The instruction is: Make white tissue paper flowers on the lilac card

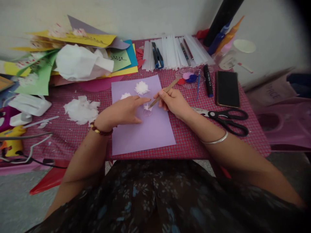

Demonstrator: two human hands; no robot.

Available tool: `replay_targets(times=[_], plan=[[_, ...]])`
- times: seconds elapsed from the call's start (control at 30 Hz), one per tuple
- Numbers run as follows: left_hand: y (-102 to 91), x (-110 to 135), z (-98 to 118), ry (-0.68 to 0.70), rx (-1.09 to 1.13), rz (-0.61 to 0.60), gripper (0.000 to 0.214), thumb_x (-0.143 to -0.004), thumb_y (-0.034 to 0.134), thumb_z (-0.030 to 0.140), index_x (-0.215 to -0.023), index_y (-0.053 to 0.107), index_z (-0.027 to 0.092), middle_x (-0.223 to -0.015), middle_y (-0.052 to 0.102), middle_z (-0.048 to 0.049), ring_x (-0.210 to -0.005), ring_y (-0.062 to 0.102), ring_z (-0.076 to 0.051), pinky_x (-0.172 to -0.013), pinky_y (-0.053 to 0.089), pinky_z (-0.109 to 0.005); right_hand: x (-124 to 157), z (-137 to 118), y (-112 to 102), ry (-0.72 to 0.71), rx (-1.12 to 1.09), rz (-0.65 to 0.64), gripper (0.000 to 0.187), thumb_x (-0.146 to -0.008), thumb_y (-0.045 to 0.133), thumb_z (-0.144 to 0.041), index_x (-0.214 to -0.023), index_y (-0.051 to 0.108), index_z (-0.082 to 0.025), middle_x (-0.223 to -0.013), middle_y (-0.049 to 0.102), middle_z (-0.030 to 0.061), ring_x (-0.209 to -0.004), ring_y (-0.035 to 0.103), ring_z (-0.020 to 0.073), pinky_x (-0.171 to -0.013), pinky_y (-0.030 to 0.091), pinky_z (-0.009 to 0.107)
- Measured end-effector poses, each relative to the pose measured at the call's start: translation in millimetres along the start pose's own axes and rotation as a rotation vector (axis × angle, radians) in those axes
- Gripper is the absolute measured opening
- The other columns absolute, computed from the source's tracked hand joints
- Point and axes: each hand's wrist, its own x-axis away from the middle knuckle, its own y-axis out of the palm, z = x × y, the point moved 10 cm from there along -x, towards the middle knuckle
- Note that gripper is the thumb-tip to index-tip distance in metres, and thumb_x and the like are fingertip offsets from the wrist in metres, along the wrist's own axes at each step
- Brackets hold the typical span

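A sheet of purple paper (145, 139) lies in front of me, with a ruffled white paper flower (141, 87) near its top edge. A second white flower (125, 95) is partly hidden behind my left hand (123, 110). That hand is over the paper, its index finger and thumb stretched apart, holding nothing. My right hand (173, 100) grips a slim brown wooden stick (170, 86) like a pencil. The stick's lower tip touches or nearly touches a small white scrap (146, 106), beside the left index fingertip. Just below the scrap is a shiny wet-looking patch (147, 112).
Torn white tissue (82, 110) is piled at left, near a yellow glue gun (12, 140). Coloured cards (97, 38) are stacked behind. Glue sticks (167, 48) bear a blue cutter (157, 56). Scissors (225, 118), a marker (208, 81) and a phone (227, 89) lie right.
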Motion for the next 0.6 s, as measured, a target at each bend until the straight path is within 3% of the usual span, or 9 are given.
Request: replay_targets(times=[0.23, 0.43, 0.53, 0.6], plan=[[3.6, 1, 5, -0.035, -0.140, 0.021, 0.088, -0.069, 0.076, 0.028, -0.149, 0.039, 0.027, -0.111, 0.062, -0.0097, -0.097, 0.061, -0.027, -0.075, 0.049, -0.031, -3, 9, 6, 0.101, -0.040, 0.010, 0.028, -0.101, 0.048, -0.027, -0.079, 0.063, -0.016, -0.051, 0.057, -0.0039, -0.036, 0.042, 0.0054, -0.036, 0.032, 0.020], [2.0, 3, 3, -0.006, -0.021, 0.029, 0.085, -0.072, 0.074, 0.030, -0.150, 0.039, 0.024, -0.125, 0.063, -0.0122, -0.109, 0.061, -0.028, -0.089, 0.049, -0.035, -2, 14, -3, 0.164, -0.124, 0.071, 0.026, -0.100, 0.048, -0.029, -0.081, 0.061, -0.017, -0.052, 0.058, -0.0040, -0.035, 0.042, 0.0047, -0.033, 0.026, 0.019], [-16.0, 17, -10, -0.009, 0.115, 0.076, 0.075, -0.077, 0.070, 0.035, -0.147, 0.044, 0.021, -0.132, 0.062, -0.0123, -0.113, 0.061, -0.025, -0.094, 0.049, -0.034, -1, 17, -15, 0.176, -0.195, 0.148, 0.027, -0.098, 0.050, -0.036, -0.081, 0.060, -0.017, -0.050, 0.055, -0.0049, -0.034, 0.039, 0.0052, -0.033, 0.024, 0.019], [-45.3, 37, -30, -0.081, 0.196, 0.211, 0.059, -0.079, 0.068, 0.037, -0.135, 0.057, 0.019, -0.123, 0.067, -0.0110, -0.104, 0.065, -0.022, -0.089, 0.050, -0.033, 1, 17, -20, 0.185, -0.219, 0.178, 0.027, -0.097, 0.052, -0.037, -0.080, 0.059, -0.018, -0.049, 0.053, -0.0054, -0.033, 0.038, 0.0054, -0.034, 0.024, 0.020]])
